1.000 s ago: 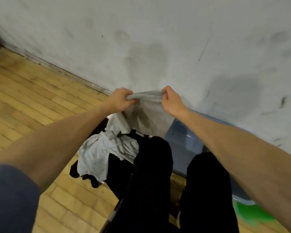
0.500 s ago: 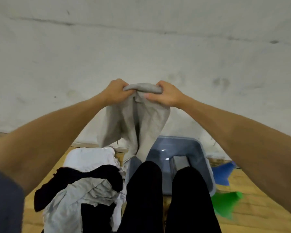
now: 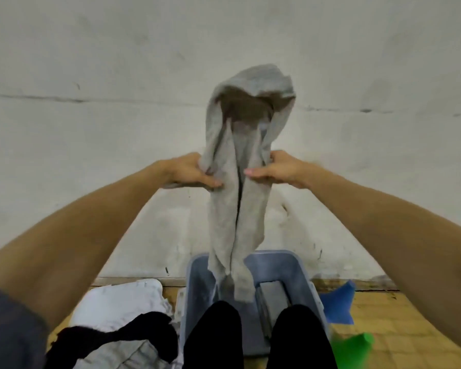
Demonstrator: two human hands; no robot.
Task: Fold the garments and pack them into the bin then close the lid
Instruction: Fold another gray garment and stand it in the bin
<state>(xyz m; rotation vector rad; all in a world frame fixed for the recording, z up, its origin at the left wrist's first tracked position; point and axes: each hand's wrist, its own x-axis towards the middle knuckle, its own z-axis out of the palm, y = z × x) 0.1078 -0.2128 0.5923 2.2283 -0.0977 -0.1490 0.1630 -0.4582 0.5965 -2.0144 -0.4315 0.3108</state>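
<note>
Scuffed grey-white wall (image 3: 91, 129) filled most of the view, meeting a yellow wood-block floor (image 3: 399, 328). Both arms reached forward: the left hand (image 3: 189, 171) and right hand (image 3: 280, 170) each pinched a side of a limp grey cotton garment (image 3: 237, 209), its top flipped up above them, its tail hanging into the open blue-grey plastic bin (image 3: 298, 265). Black-trousered knees (image 3: 213, 334) hid the bin's near side. A heap of white, black and grey clothes (image 3: 123, 310) lay left; blue (image 3: 338, 304) and green (image 3: 357, 347) plastic pieces lay right. No writing was legible.
</note>
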